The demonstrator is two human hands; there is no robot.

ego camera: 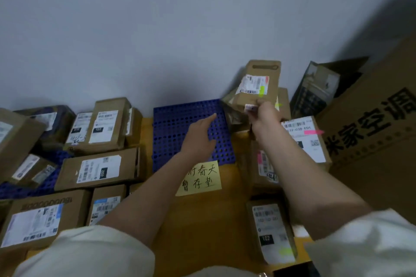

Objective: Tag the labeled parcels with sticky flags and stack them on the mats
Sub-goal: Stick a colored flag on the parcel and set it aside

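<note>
While right hand [262,114] grips parcel [258,85], box [267,227] reads "102"

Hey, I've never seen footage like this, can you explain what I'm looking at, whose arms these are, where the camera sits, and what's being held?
There is no machine here. One wide-angle camera is worn on a person's head, looking forward and down, so the two arms reaching out from the bottom are that person's own.

The right hand grips a small cardboard parcel, lifted up near the wall. Its white label carries a green flag. The left hand is open, fingers straight, over a blue perforated mat that has nothing on it where it shows.

In front of the mat lies a yellow note with handwriting. More labelled parcels lie to the left and right; one on the right has a pink flag. A big printed carton stands at far right.
</note>
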